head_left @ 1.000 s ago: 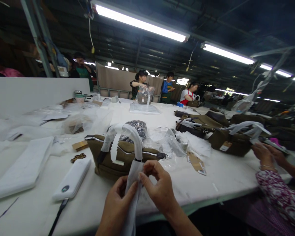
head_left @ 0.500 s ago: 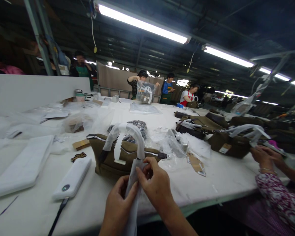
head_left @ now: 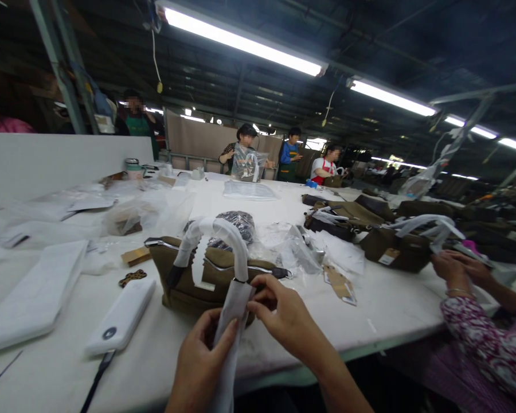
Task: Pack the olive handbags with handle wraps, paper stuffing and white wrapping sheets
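An olive handbag (head_left: 206,282) with a dark zip end stands on the table in front of me. White wrapping covers its arched handle (head_left: 241,246), and a white tag (head_left: 199,268) with a notched edge hangs beside it. A long strip of white tissue paper (head_left: 232,304) runs down from the handle's near end towards me. My left hand (head_left: 202,353) is closed around this strip, thumb on top. Higher up, the fingers of my right hand (head_left: 284,312) pinch the strip's right edge just below the handle end.
To the left lie a white power bank (head_left: 124,315) with a black cable, a leopard-print piece (head_left: 132,277) and a white folded stack (head_left: 34,292). On the right, a co-worker's hands (head_left: 458,272) work by another olive bag (head_left: 395,249). Cardboard tags (head_left: 339,281) lie between.
My right hand has shifted slightly right and down along the strip's edge, uncovering more of its top. The left hand keeps its hold. Across the table, a person has lowered a bagged handbag a little.
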Action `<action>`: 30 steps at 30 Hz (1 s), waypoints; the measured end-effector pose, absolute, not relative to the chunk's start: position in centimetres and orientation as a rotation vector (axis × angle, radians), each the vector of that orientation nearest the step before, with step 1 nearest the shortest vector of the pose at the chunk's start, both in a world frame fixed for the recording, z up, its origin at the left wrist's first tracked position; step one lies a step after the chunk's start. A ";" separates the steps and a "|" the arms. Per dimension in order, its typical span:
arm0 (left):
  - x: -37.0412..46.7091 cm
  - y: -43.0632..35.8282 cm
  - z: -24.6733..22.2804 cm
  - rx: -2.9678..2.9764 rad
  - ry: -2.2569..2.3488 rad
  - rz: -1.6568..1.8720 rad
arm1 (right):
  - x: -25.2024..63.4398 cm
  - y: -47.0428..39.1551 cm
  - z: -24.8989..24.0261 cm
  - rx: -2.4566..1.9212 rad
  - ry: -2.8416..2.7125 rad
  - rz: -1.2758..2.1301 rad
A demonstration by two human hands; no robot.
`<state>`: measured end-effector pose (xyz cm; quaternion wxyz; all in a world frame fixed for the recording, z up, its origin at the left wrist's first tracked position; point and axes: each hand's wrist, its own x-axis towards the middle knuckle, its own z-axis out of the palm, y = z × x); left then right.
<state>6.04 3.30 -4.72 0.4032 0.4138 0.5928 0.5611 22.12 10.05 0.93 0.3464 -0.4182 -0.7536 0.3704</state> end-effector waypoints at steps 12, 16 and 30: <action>6.7 3.0 -3.9 0.967 1.451 1.426 | 21.6 9.7 1.4 -1.347 -2.156 0.505; 6.6 3.0 -3.6 0.920 1.400 1.409 | 21.9 9.9 1.2 -1.373 -2.120 0.523; 6.3 3.2 -3.7 0.643 1.195 1.325 | 22.9 9.2 -2.1 -1.090 -1.627 0.957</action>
